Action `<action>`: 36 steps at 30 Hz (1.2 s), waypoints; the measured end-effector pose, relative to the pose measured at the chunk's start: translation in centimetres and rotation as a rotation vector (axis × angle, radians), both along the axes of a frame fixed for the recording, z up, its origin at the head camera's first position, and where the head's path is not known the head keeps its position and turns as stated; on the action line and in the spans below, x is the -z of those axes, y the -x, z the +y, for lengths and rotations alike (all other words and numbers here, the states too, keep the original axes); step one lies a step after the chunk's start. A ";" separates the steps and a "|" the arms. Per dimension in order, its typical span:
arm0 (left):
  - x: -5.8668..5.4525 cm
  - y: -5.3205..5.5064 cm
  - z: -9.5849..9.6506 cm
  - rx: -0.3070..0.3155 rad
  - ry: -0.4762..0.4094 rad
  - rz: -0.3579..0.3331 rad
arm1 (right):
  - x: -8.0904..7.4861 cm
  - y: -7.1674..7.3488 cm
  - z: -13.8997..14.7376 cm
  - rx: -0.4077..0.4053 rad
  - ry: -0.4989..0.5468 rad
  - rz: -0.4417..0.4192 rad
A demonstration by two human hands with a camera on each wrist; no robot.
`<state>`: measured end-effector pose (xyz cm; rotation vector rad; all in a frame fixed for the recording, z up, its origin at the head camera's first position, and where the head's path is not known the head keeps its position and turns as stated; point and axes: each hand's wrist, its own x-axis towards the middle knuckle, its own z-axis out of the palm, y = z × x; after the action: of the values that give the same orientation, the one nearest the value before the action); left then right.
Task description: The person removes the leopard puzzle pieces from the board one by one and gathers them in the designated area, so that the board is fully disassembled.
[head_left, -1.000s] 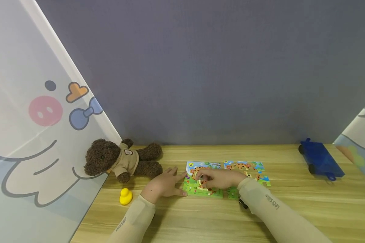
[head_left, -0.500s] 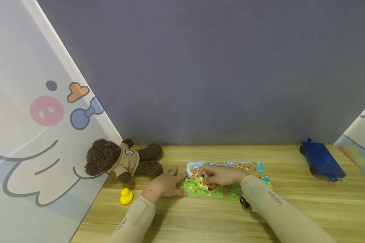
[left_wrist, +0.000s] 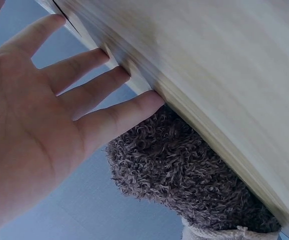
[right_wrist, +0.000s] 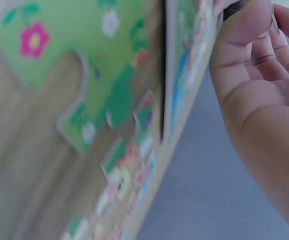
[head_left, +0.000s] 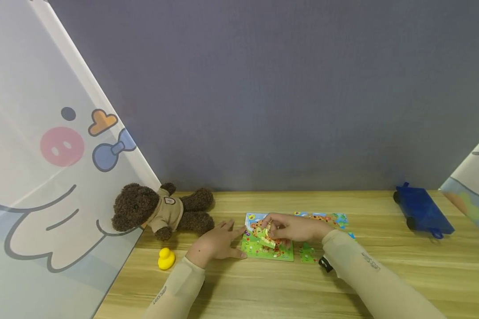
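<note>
My right hand (head_left: 297,228) pinches a jigsaw piece (head_left: 268,240), printed in green, yellow and cream, between thumb and fingers. The piece is tilted above the puzzle board (head_left: 255,252), a picture of a spotted cartoon animal on green grass. Part of the board is hidden by that hand. In the right wrist view, the pinched piece shows only as a thin edge between the fingertips (right_wrist: 264,20). My left hand (head_left: 217,241) lies with fingers spread on the table, at the board's left edge. Loose jigsaw pieces (head_left: 308,253) lie right of the board, partly under my right forearm.
A brown teddy bear (head_left: 169,210) in a beige shirt lies at the left back, near my left fingers. In front of it stands a yellow rubber duck (head_left: 166,258). A blue toy cart (head_left: 423,209) is at the far right. A grey panel (head_left: 263,97) borders the wooden table (head_left: 239,292).
My right hand has moved slightly right, and the piece it pinches has come up off the board and tilted. My left hand has stayed in place.
</note>
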<state>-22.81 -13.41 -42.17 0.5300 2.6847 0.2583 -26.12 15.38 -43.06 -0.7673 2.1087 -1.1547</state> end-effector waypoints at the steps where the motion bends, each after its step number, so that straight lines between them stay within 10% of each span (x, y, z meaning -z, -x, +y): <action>1: 0.0 0.0 0.0 0.001 0.002 0.000 | -0.2 0.0 0.3 -0.009 0.006 0.012; 22: 0.1 0.0 -0.1 0.017 -0.005 0.007 | -1.4 -1.7 11.7 0.077 -0.037 0.035; 36: -0.1 -0.1 0.0 0.009 -0.004 -0.002 | -0.1 -3.5 13.8 -0.001 -0.048 0.009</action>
<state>-22.67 -13.40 -42.06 0.5429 2.6796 0.2614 -22.66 29.20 -42.95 -0.7525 2.1348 -1.0984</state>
